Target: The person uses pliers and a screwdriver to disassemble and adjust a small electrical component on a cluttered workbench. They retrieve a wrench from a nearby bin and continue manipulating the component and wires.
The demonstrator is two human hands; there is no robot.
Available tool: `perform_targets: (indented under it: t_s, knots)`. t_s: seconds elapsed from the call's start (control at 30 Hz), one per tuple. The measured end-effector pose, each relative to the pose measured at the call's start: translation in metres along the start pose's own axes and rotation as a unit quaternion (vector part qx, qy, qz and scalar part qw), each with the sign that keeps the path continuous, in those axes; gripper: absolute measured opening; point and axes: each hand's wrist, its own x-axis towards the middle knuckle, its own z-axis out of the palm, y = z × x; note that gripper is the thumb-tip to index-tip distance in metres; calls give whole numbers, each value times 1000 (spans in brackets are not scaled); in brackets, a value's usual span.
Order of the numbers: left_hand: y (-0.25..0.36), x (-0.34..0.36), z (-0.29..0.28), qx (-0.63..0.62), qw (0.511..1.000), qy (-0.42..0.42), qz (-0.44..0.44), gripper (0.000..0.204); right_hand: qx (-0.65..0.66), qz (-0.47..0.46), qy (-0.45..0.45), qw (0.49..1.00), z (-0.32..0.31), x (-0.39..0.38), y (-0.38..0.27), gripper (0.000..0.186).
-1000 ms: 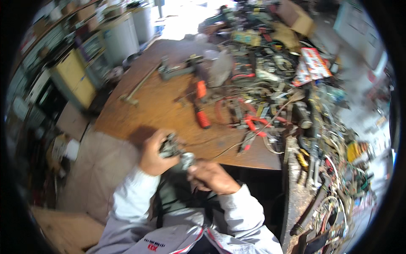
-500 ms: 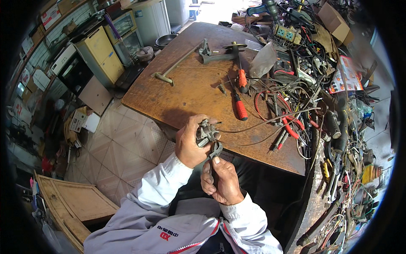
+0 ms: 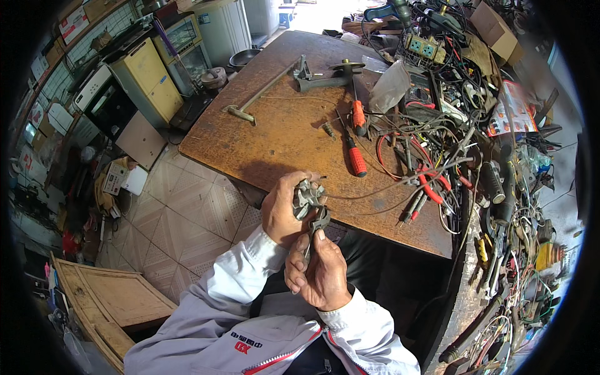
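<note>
My left hand (image 3: 280,211) is wrapped round a grey metal part (image 3: 307,199) with several lobes, held above the table's near edge. Just below it, my right hand (image 3: 320,270) grips a dark metal piece with a curved end (image 3: 320,220), thumb pressed along it. That curved end sits against or very close to the lower side of the grey part; whether they touch I cannot tell. Fingers hide the rest of both pieces. Beyond the hands, a screwdriver with a red and black handle (image 3: 356,160) and an orange-handled screwdriver (image 3: 359,117) lie on the wooden table (image 3: 250,145).
A long metal rod with a crosspiece (image 3: 265,87) and a metal tube with a disc (image 3: 331,81) lie farther back. Red-handled pliers (image 3: 431,186), thin cables and a dense heap of wires (image 3: 437,106) crowd the right side. A wooden cabinet (image 3: 119,300) stands at the lower left.
My right hand has shifted slightly left and turned, with the dark metal piece still in it. My left hand has tilted the grey part a little.
</note>
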Motion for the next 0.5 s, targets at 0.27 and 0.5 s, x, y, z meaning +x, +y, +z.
perform_targets:
  t_s: [0.27, 0.5]
  knots:
    - [-11, -8, 2, -19, 999, 31, 27, 57, 13, 1, -6, 1000, 1, 2, 1, 41]
    - [5, 3, -5, -2, 999, 1, -53, 61, -214, -8, 13, 977, -21, 4, -24, 42]
